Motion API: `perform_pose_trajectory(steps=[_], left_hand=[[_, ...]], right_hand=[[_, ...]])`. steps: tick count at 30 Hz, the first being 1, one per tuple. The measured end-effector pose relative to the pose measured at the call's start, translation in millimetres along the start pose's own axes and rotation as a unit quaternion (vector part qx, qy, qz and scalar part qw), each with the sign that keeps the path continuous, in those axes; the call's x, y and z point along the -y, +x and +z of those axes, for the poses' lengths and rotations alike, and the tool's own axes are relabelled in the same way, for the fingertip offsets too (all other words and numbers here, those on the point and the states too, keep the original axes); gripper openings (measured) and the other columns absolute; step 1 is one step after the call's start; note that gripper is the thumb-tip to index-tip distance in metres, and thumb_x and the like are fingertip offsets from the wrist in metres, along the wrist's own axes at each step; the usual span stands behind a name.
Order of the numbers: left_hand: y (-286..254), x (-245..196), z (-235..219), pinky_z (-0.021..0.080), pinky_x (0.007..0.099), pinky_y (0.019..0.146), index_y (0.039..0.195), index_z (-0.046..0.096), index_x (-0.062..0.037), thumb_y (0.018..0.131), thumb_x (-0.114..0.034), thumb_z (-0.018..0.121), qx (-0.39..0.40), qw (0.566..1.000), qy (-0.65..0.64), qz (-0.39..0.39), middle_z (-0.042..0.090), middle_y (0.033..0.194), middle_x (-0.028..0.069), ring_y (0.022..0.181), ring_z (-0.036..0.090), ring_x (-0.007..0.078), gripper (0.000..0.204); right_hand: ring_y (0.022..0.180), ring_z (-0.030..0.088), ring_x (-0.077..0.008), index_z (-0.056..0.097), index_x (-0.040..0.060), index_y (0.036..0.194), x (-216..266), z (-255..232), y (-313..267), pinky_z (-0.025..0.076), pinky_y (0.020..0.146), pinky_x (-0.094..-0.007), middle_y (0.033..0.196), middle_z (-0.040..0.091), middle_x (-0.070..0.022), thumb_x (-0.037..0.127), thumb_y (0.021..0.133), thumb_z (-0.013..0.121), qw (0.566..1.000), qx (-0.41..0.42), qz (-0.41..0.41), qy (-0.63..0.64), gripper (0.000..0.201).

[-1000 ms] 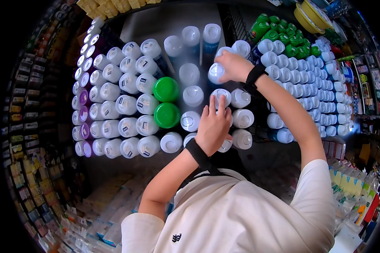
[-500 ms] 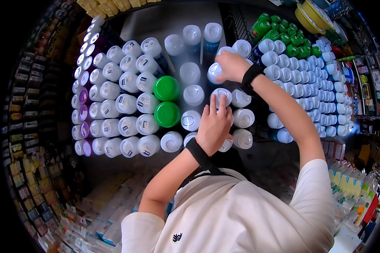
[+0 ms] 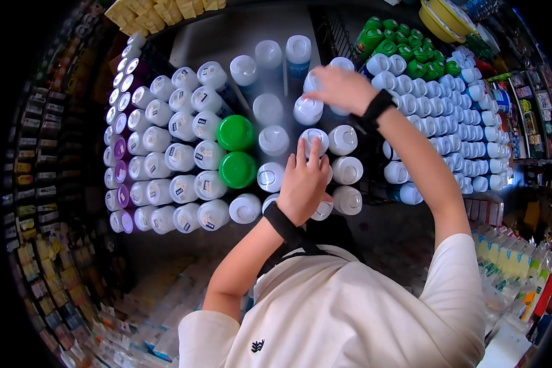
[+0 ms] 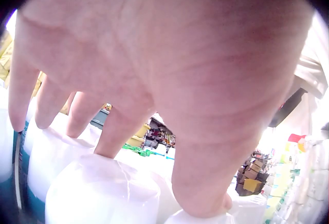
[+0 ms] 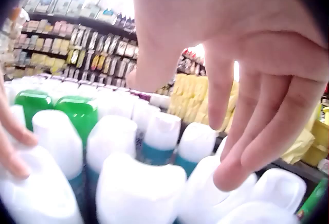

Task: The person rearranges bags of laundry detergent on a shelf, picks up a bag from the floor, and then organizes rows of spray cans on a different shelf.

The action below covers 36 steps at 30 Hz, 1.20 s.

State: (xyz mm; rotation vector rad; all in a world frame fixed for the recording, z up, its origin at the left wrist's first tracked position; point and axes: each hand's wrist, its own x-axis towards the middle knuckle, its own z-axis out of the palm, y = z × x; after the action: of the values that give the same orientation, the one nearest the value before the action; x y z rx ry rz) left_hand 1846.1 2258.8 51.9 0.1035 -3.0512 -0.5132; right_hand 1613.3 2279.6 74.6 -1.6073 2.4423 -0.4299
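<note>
White-capped bottles with blue bodies stand upright in rows. In the head view my left hand (image 3: 305,184) lies palm down, fingers spread, fingertips on a white cap (image 3: 313,140); the left wrist view shows fingers and thumb of this hand (image 4: 144,54) resting on caps (image 4: 103,193). Farther away, my right hand (image 3: 343,89) is above the back bottles, just beyond a released bottle (image 3: 308,111). Seen from the right wrist, this hand (image 5: 241,44) has its thumb apart from the fingers, and its fingertips reach a white cap (image 5: 203,193); whether they touch is unclear.
Two green caps (image 3: 235,151) stand left of my left hand, beside dense rows of white caps (image 3: 180,157). More white-capped bottles (image 3: 432,126) and green bottles (image 3: 405,49) fill the right side. Yellow packs (image 3: 159,13) and yellow basins (image 3: 441,21) lie beyond.
My right hand has let go of the white-capped bottle and moved slightly away over the bottles behind it, its fingers straighter. My left hand stays on the caps; the head view has shifted a little.
</note>
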Motion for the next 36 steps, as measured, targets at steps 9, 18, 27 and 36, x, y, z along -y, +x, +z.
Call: perform_pose_trajectory(steps=[9, 18, 27, 36], left_hand=[[3, -4, -8, 0.038, 0.0446, 0.104, 0.123, 0.053, -0.0027, 0.057, -0.030, 0.085, 0.021, 1.000, -0.009, -0.012, 0.038, 0.140, 0.0211, 0.131, 0.036, 0.0447, 0.077], [3, -5, -8, 0.037, 0.0445, 0.104, 0.124, 0.054, -0.0037, 0.059, -0.031, 0.084, 0.026, 1.000, 0.001, -0.010, 0.037, 0.141, 0.0216, 0.131, 0.035, 0.0450, 0.077], [2, -3, -10, 0.037, 0.0441, 0.104, 0.126, 0.053, -0.0037, 0.061, -0.032, 0.083, 0.035, 0.999, -0.006, -0.011, 0.037, 0.142, 0.0223, 0.132, 0.035, 0.0449, 0.077], [2, -2, -9, 0.037, 0.0440, 0.105, 0.127, 0.052, -0.0040, 0.062, -0.031, 0.083, 0.037, 0.999, -0.015, -0.006, 0.036, 0.142, 0.0227, 0.133, 0.034, 0.0456, 0.077]], right_hand=[[0.100, 0.060, -0.0378, 0.049, 0.0092, 0.124, -61, 14, -45, 0.050, 0.083, -0.0441, 0.111, 0.057, -0.0179, 0.030, 0.075, 0.074, 0.999, 0.027, 0.008, -0.032, 0.059], [0.097, 0.060, -0.0388, 0.055, 0.0063, 0.114, -61, 28, -39, 0.049, 0.082, -0.0461, 0.106, 0.063, -0.0181, 0.025, 0.072, 0.076, 1.000, -0.002, 0.021, 0.004, 0.050], [0.092, 0.063, -0.0373, 0.064, 0.0045, 0.100, -71, 15, -21, 0.050, 0.081, -0.0441, 0.097, 0.067, -0.0195, 0.021, 0.081, 0.066, 0.998, 0.020, 0.049, 0.032, 0.026], [0.109, 0.057, -0.0344, 0.057, 0.0063, 0.123, -69, 18, -41, 0.044, 0.096, -0.0396, 0.114, 0.062, -0.0176, 0.031, 0.088, 0.063, 0.988, 0.135, -0.002, 0.073, 0.043]])
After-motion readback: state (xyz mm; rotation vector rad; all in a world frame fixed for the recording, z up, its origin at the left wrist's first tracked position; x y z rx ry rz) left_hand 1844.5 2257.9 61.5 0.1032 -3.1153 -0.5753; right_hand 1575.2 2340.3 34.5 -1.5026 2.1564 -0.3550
